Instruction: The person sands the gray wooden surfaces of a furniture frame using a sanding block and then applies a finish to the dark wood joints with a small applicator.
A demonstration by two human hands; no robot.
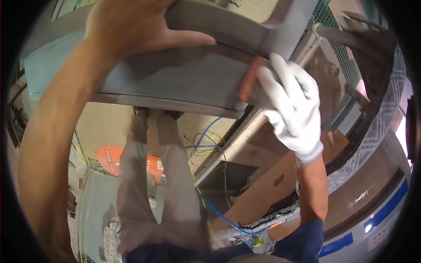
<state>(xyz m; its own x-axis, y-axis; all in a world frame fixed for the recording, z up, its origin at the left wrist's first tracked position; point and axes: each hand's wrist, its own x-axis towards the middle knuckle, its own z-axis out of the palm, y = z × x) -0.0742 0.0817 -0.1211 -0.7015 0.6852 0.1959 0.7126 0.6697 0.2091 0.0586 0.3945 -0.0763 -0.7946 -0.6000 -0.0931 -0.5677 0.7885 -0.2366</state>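
A long grey-blue panel (175,81) with a curved brown rim lies across the upper part of the head view. My bare left hand (127,26) rests over its far rim, thumb stretched out along the edge; the other fingers are mostly cut off by the top of the picture. At the panel's right end my right hand (291,98), in a white glove, grips a flat hand tool with an orange edge (251,79). Motion blurs this tool, and the glove covers part of it, so its exact kind is unclear. Its orange edge is against or just over the panel's surface.
Below the panel, an orange board (110,158) lies behind my legs, among yellow and blue cords (206,141). Brown cardboard (267,186) lies at the right. Beyond it stands a large curved piece wrapped in whitish film (366,153). Green mesh (326,28) is at the upper right.
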